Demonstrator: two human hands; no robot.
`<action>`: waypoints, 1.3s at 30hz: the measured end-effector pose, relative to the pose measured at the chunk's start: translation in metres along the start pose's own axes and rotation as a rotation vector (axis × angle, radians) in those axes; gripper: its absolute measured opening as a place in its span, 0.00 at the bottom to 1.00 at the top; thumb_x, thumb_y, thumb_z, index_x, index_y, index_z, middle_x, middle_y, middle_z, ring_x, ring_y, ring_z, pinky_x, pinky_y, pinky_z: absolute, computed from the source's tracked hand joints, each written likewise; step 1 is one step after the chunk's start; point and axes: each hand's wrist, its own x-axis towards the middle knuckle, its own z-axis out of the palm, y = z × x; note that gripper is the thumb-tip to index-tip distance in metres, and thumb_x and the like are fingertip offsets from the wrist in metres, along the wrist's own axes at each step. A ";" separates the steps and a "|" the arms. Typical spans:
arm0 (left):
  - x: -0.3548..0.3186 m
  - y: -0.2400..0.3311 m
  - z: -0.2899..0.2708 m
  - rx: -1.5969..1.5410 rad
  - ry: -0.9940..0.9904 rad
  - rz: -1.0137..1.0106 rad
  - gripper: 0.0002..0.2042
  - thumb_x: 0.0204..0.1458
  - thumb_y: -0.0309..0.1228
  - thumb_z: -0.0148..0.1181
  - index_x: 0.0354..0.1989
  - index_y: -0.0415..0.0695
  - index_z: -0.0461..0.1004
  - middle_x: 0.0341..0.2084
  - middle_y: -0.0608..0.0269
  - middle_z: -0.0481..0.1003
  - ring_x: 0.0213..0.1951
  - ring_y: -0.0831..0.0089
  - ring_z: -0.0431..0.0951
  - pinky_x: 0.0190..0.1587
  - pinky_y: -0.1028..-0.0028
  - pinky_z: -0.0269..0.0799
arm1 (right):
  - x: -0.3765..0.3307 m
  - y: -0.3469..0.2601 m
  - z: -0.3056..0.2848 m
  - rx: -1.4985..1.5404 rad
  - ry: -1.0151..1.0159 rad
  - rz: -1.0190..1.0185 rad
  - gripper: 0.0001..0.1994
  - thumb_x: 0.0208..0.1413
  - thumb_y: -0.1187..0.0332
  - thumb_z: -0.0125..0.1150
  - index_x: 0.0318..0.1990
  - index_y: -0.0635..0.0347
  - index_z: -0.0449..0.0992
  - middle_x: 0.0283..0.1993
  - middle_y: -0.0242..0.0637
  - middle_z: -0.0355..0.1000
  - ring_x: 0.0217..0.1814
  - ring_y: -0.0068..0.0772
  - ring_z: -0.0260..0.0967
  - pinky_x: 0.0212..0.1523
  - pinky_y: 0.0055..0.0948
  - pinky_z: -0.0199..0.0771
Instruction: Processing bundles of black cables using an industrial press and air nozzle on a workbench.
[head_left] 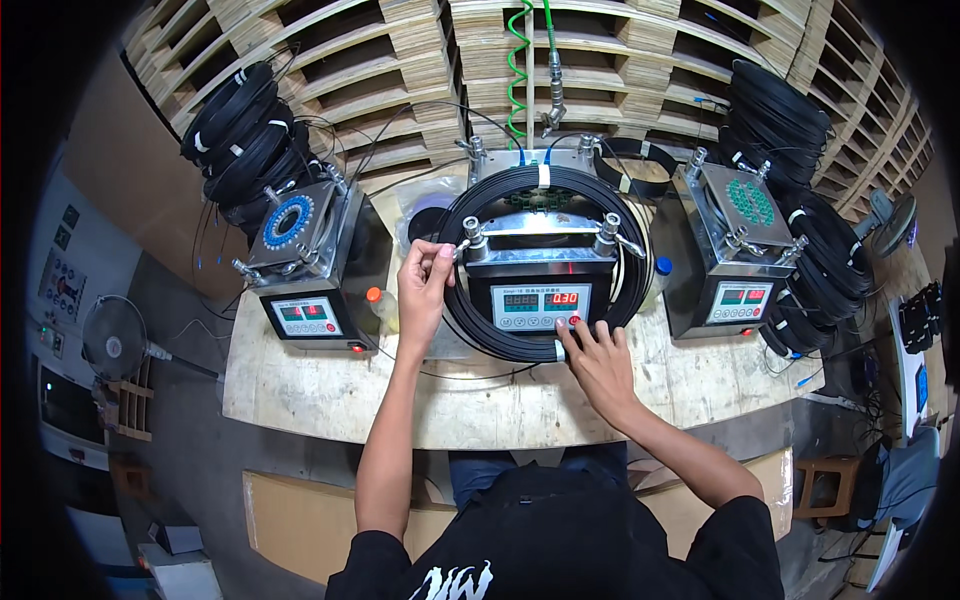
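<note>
In front of me stands a small metal bench machine with a control panel (541, 300) showing red lit digits. A coil of black cable (545, 177) with white ties hangs around the machine's clamping posts and front. My left hand (425, 285) is closed, thumb and fingers pinching the small lever (461, 247) at the left clamping post. My right hand (602, 365) has its fingers spread, its fingertips on the lower right of the panel next to the red button. Between the posts a green ring of parts (543, 200) shows only partly behind the cable.
Similar machines stand at left (308, 315) and right (738, 300), one with a blue ring of connectors (288, 222), the other with green pieces (750, 202). Bundled black cables (240, 120) flank them. A red-capped bottle (382, 310) and blue-capped bottle (660, 270) stand between. A green air hose (517, 70) hangs behind.
</note>
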 end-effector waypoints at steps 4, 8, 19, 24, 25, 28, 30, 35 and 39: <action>0.000 -0.001 0.000 -0.005 0.001 0.015 0.10 0.68 0.35 0.60 0.38 0.42 0.72 0.24 0.74 0.68 0.28 0.87 0.66 0.31 0.83 0.61 | 0.001 -0.001 -0.004 0.031 -0.016 0.026 0.28 0.55 0.72 0.58 0.67 0.59 0.72 0.55 0.36 0.71 0.49 0.35 0.64 0.48 0.38 0.60; -0.001 -0.002 -0.001 -0.016 -0.001 0.003 0.10 0.68 0.35 0.59 0.39 0.41 0.73 0.25 0.74 0.69 0.28 0.87 0.66 0.32 0.83 0.61 | 0.000 -0.001 -0.001 -0.007 0.016 0.000 0.28 0.55 0.72 0.58 0.67 0.59 0.72 0.55 0.36 0.71 0.49 0.36 0.63 0.48 0.38 0.61; -0.026 -0.008 0.009 0.092 0.133 0.041 0.11 0.69 0.37 0.58 0.45 0.39 0.75 0.29 0.71 0.69 0.31 0.85 0.66 0.35 0.81 0.63 | -0.021 -0.001 -0.005 0.434 0.136 0.056 0.21 0.59 0.76 0.59 0.62 0.63 0.74 0.56 0.45 0.70 0.54 0.42 0.67 0.55 0.40 0.68; -0.111 -0.055 0.040 0.057 0.509 -0.098 0.20 0.72 0.35 0.51 0.67 0.37 0.63 0.62 0.56 0.66 0.59 0.71 0.68 0.64 0.70 0.63 | -0.060 -0.008 0.034 1.244 0.523 0.627 0.15 0.67 0.77 0.52 0.60 0.65 0.72 0.54 0.45 0.72 0.52 0.36 0.72 0.55 0.31 0.73; -0.125 -0.060 0.043 0.121 0.483 -0.200 0.25 0.73 0.38 0.48 0.72 0.37 0.59 0.69 0.53 0.62 0.66 0.66 0.66 0.70 0.67 0.59 | -0.066 -0.006 0.043 1.430 0.563 0.775 0.17 0.69 0.74 0.52 0.63 0.65 0.69 0.55 0.45 0.72 0.52 0.33 0.72 0.56 0.30 0.73; -0.146 -0.065 0.046 -0.175 0.380 -0.375 0.32 0.75 0.46 0.40 0.79 0.39 0.46 0.77 0.52 0.49 0.77 0.62 0.52 0.77 0.64 0.47 | -0.050 0.007 0.042 1.501 0.462 0.982 0.22 0.76 0.62 0.45 0.68 0.69 0.63 0.62 0.43 0.70 0.55 0.32 0.73 0.59 0.31 0.72; -0.139 -0.061 0.047 -0.268 0.352 -0.383 0.33 0.75 0.48 0.37 0.79 0.39 0.42 0.79 0.53 0.45 0.78 0.63 0.46 0.78 0.64 0.42 | -0.037 0.016 0.043 1.567 0.497 0.928 0.26 0.77 0.57 0.42 0.70 0.70 0.61 0.65 0.46 0.69 0.61 0.35 0.70 0.64 0.33 0.68; -0.096 -0.051 0.029 -0.359 0.366 -0.337 0.35 0.74 0.51 0.35 0.80 0.39 0.40 0.80 0.54 0.38 0.80 0.64 0.36 0.79 0.64 0.34 | 0.006 0.042 0.022 1.826 0.571 0.870 0.33 0.78 0.48 0.37 0.74 0.69 0.57 0.72 0.45 0.65 0.74 0.32 0.61 0.74 0.33 0.57; -0.047 -0.040 0.004 -0.244 0.290 -0.180 0.34 0.74 0.51 0.35 0.77 0.34 0.50 0.73 0.47 0.59 0.73 0.61 0.60 0.75 0.65 0.52 | 0.029 0.070 0.015 1.817 0.605 0.818 0.32 0.77 0.49 0.39 0.74 0.69 0.59 0.72 0.45 0.65 0.73 0.31 0.63 0.73 0.30 0.58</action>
